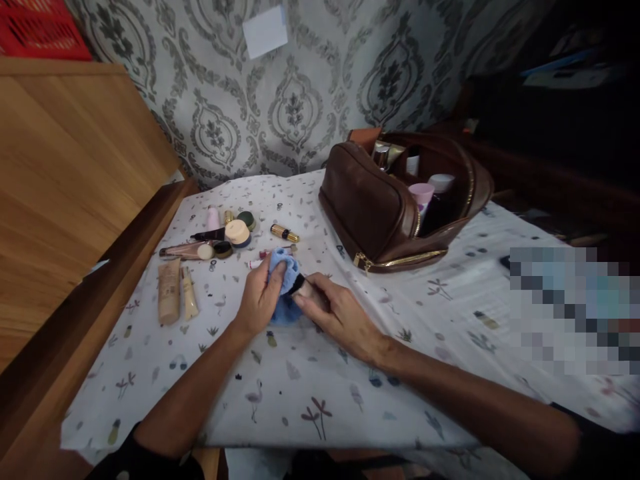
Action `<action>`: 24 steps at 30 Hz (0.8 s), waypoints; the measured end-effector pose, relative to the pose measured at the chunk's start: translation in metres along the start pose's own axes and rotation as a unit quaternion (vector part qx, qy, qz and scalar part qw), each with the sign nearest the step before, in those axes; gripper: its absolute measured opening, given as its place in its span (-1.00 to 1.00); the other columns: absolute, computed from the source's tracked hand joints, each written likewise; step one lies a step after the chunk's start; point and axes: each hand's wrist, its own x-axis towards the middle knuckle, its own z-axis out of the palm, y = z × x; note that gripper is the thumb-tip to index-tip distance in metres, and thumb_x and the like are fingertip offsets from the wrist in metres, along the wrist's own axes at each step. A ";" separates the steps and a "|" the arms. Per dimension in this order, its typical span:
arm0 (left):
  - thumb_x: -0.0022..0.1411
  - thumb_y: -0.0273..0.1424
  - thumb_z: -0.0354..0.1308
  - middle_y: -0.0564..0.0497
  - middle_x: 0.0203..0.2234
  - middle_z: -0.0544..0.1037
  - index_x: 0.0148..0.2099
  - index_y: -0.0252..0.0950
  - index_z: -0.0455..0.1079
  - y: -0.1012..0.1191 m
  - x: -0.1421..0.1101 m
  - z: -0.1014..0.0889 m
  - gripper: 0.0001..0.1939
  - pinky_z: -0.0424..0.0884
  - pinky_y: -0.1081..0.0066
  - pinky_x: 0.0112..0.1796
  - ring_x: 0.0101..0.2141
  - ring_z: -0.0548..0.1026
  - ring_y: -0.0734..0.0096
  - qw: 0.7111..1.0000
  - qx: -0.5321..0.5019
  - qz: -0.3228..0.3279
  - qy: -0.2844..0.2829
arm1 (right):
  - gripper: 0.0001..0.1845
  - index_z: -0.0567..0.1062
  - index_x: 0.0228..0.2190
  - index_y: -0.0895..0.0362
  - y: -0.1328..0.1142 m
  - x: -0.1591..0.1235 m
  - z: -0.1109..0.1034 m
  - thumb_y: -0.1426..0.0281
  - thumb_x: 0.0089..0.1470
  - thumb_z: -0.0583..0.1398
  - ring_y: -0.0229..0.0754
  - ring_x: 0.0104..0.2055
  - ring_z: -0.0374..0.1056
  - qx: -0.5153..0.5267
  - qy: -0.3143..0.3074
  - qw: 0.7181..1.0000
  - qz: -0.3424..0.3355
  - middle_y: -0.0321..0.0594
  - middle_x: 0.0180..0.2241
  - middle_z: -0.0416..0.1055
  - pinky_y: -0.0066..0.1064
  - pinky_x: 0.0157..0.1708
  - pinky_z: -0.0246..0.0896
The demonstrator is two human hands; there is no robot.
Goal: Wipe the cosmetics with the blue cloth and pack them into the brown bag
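My left hand is closed around a blue cloth, bunched up over the patterned white tablecloth. My right hand pinches a small dark-tipped cosmetic item, whose end presses into the cloth. Both hands meet at the middle of the table. Just beyond them lie a gold lipstick and a small pink-and-white stick.
A brown leather toiletry bag stands open at the back right with bottles inside. Several cosmetics lie at the left: a beige tube, a slim tube, round jars. A wooden panel borders the left.
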 end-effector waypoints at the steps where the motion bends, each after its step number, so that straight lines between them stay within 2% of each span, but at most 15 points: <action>1: 0.40 -0.07 -0.08 -0.02 -0.37 0.51 -0.22 -0.28 0.41 -0.003 0.001 0.000 -0.58 0.38 0.35 -0.10 -0.25 0.48 0.32 1.000 -0.010 -0.013 0.015 | -0.67 0.40 -0.31 0.12 0.001 0.000 0.001 0.09 0.17 0.15 -0.19 -0.42 0.27 -0.005 0.006 1.000 0.001 -0.27 -0.45 0.37 -0.37 -0.40 0.13; 3: 0.40 -0.04 -0.10 -0.04 -0.34 0.53 -0.19 -0.28 0.43 -0.006 0.003 -0.001 -0.55 0.40 0.30 -0.07 -0.22 0.50 0.29 0.998 -0.044 -0.044 0.026 | -0.69 0.42 -0.29 0.10 0.003 0.001 0.001 0.11 0.11 0.21 -0.15 -0.37 0.31 -0.024 0.019 1.000 0.009 -0.23 -0.40 0.40 -0.35 -0.37 0.15; 5: 0.40 -0.03 -0.12 -0.06 -0.28 0.55 -0.11 -0.28 0.43 -0.006 0.003 -0.002 -0.54 0.41 0.27 -0.04 -0.18 0.50 0.27 0.995 -0.076 -0.060 0.009 | -0.71 0.42 -0.31 0.09 0.005 0.002 0.001 0.13 0.07 0.25 -0.13 -0.34 0.32 -0.049 0.031 0.998 0.018 -0.22 -0.37 0.41 -0.34 -0.36 0.17; 8: 0.32 -0.09 0.07 -0.07 -0.16 0.53 0.03 -0.23 0.37 -0.002 0.001 -0.001 -0.61 0.42 0.29 -0.06 -0.16 0.49 0.27 0.995 -0.057 -0.053 -0.058 | -0.74 0.41 -0.32 0.09 0.009 0.004 0.000 0.20 0.01 0.28 -0.13 -0.33 0.31 -0.090 0.056 0.994 0.006 -0.21 -0.34 0.39 -0.33 -0.34 0.18; 10: 0.25 -0.16 0.18 -0.04 -0.19 0.52 0.04 -0.21 0.36 0.001 -0.002 0.001 -0.62 0.43 0.32 -0.13 -0.22 0.47 0.30 0.995 -0.024 -0.054 -0.085 | -0.75 0.40 -0.34 0.09 0.012 0.005 0.001 0.25 -0.03 0.30 -0.14 -0.34 0.30 -0.119 0.071 0.990 -0.014 -0.20 -0.32 0.37 -0.33 -0.34 0.18; 13: 0.30 -0.18 0.12 0.01 -0.32 0.49 -0.10 -0.24 0.39 0.001 -0.002 0.003 -0.74 0.40 0.35 -0.20 -0.30 0.44 0.34 0.996 -0.019 -0.053 -0.066 | -0.75 0.40 -0.34 0.09 0.013 0.006 0.003 0.30 -0.06 0.33 -0.13 -0.31 0.31 -0.118 0.067 0.990 -0.028 -0.20 -0.30 0.37 -0.31 -0.29 0.20; 17: 0.33 -0.13 0.06 0.07 -0.46 0.38 -0.32 -0.26 0.31 -0.004 -0.002 0.005 -0.70 0.34 0.40 -0.28 -0.38 0.35 0.40 0.999 -0.027 -0.037 -0.023 | -0.73 0.42 -0.31 0.10 0.010 0.005 0.003 0.31 -0.06 0.35 -0.12 -0.29 0.34 -0.063 0.032 0.998 0.001 -0.22 -0.33 0.42 -0.32 -0.27 0.21; 21: 0.34 -0.12 0.04 0.10 -0.52 0.26 -0.39 -0.24 0.20 -0.005 -0.003 0.005 -0.65 0.29 0.42 -0.37 -0.45 0.26 0.44 0.999 -0.016 -0.035 -0.018 | -0.74 0.42 -0.30 0.10 0.007 0.005 0.002 0.28 -0.03 0.32 -0.15 -0.35 0.35 0.010 -0.001 0.999 0.032 -0.27 -0.38 0.47 -0.36 -0.33 0.20; 24: 0.35 -0.11 0.02 0.10 -0.53 0.26 -0.39 -0.24 0.19 -0.004 -0.003 0.006 -0.65 0.27 0.42 -0.38 -0.45 0.25 0.43 0.999 0.000 -0.033 -0.024 | -0.72 0.42 -0.30 0.09 0.007 0.005 0.002 0.25 -0.04 0.32 -0.15 -0.37 0.34 0.030 -0.002 0.998 0.047 -0.28 -0.39 0.47 -0.37 -0.35 0.19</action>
